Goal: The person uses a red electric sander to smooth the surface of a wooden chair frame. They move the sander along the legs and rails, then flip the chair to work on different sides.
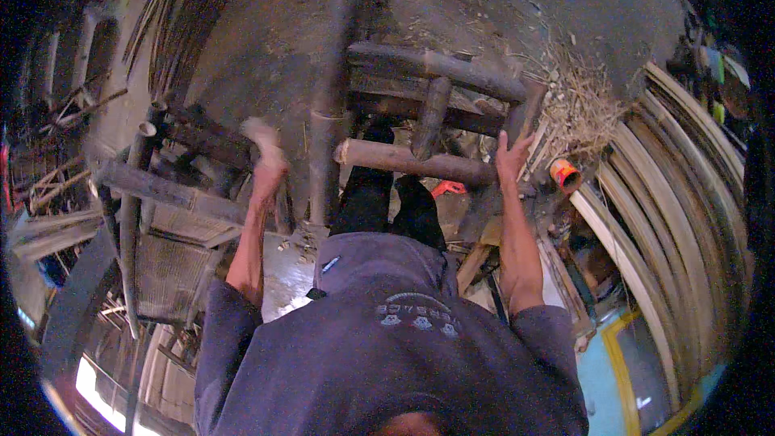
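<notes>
A bamboo frame (432,163) of thick dark poles, like part of a chair, stands in front of my knees. A tall upright bamboo pole (327,125) runs along its left side. My right hand (513,160) is at the frame's right corner, gripping the pole there with thumb and finger showing on the near side. To the left of the upright pole, my left hand (268,165) is raised and smeared by motion. A pale blur extends beyond it; whether that is fingers or a held thing I cannot make out.
Left of me stands a bamboo chair (173,194) with a woven panel. Long split strips (678,218) curve along the right. An orange can (565,175) sits near a heap of shavings (581,101). Something red (448,187) lies below the frame. Thin rods (165,24) lean at the far left.
</notes>
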The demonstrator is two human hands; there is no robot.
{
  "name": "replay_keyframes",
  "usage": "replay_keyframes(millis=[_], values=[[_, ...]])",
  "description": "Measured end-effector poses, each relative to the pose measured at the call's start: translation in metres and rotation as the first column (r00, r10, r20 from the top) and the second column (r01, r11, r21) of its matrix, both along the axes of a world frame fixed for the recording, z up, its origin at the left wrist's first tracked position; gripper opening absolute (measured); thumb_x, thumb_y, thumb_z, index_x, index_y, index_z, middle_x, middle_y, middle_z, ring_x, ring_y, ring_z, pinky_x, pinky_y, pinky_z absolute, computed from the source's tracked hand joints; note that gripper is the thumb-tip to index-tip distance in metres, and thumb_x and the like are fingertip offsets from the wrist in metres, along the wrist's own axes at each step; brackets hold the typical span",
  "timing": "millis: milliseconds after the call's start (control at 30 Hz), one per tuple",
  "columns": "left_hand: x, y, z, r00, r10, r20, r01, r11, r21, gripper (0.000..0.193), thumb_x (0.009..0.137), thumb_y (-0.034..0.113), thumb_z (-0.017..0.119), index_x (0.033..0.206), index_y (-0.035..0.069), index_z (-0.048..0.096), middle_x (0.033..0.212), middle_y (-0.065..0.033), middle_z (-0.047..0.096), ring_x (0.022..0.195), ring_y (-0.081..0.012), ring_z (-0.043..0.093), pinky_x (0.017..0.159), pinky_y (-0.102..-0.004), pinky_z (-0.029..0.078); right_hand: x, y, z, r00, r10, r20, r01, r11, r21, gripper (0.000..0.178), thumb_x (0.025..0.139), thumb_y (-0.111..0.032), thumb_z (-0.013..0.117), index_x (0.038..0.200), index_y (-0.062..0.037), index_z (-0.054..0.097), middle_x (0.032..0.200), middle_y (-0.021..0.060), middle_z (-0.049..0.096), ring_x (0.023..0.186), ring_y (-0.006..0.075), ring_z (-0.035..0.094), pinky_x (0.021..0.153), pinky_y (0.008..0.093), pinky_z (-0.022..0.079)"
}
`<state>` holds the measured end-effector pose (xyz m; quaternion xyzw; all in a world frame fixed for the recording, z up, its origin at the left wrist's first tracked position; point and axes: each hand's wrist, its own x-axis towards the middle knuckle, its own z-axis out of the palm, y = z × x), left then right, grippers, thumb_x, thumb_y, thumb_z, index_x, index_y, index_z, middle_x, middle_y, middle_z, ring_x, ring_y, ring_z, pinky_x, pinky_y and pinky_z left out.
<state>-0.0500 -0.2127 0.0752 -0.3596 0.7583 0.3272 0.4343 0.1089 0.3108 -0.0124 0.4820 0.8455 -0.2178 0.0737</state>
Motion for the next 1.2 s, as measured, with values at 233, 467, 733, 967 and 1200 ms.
replay_keyframes(millis=[233,467,733,967,1200], values=[[0.035,-0.011,-0.005,0.956,-0.272,-0.111,0.292,0.918,0.269,0.042,0.078,0.028,0.069,0.108,0.002,0.057,0.091,-0.0075,0.062,0.068,-0.0164,0.059,0.061,-0.0342,0.049,-0.019,-0.014,0.028,0.998,-0.064,0.0,0.064,0.997,-0.041,0.091,0.086,-0.047,0.058,0.144,0.0051,0.011,0.145,0.0287,0.025,0.133,0.0426,0.029,0.109,0.0435,0.027],[0.016,0.01,-0.005,0.963,-0.074,-0.261,0.132,0.969,0.211,0.037,0.079,0.028,0.069,0.104,0.004,0.056,0.087,-0.0055,0.06,0.069,-0.0155,0.058,0.058,-0.0333,0.048,-0.017,-0.004,0.02,0.984,-0.129,0.123,0.139,0.987,-0.082,0.094,0.083,-0.048,0.061,0.146,-0.0058,0.005,0.136,0.0337,0.034,0.125,0.0476,0.036,0.104,0.049,0.032],[-0.014,0.07,0.036,0.851,0.005,-0.526,0.134,0.965,0.226,0.05,0.08,0.028,0.07,0.118,0.003,0.049,0.102,-0.0087,0.056,0.086,-0.0195,0.055,0.076,-0.0336,0.046,-0.03,-0.044,0.052,0.977,0.028,-0.212,0.005,0.988,0.153,0.076,0.089,-0.044,0.053,0.144,-0.0015,0.023,0.137,0.0332,0.034,0.125,0.0478,0.037,0.105,0.0494,0.03],[0.012,0.179,0.059,0.829,0.129,-0.544,0.157,0.879,0.449,0.062,0.081,0.033,0.07,0.128,0.001,0.044,0.116,-0.0117,0.054,0.1,-0.0226,0.054,0.085,-0.0337,0.044,-0.037,-0.214,0.103,0.679,0.167,-0.715,-0.415,0.891,-0.186,0.056,0.093,-0.029,0.05,0.138,0.001,0.034,0.14,0.0235,0.038,0.132,0.0373,0.034,0.109,0.0433,0.027],[0.064,0.183,0.001,0.682,-0.245,-0.689,0.581,0.754,0.307,0.055,0.096,0.043,0.043,0.135,0.003,0.041,0.124,-0.016,0.051,0.113,-0.0264,0.047,0.095,-0.0355,0.038,-0.01,-0.202,0.162,0.846,-0.152,-0.511,-0.118,0.881,-0.458,0.078,0.079,-0.04,0.07,0.136,0.0003,0.035,0.124,0.0274,0.052,0.115,0.0394,0.052,0.096,0.0428,0.043]])
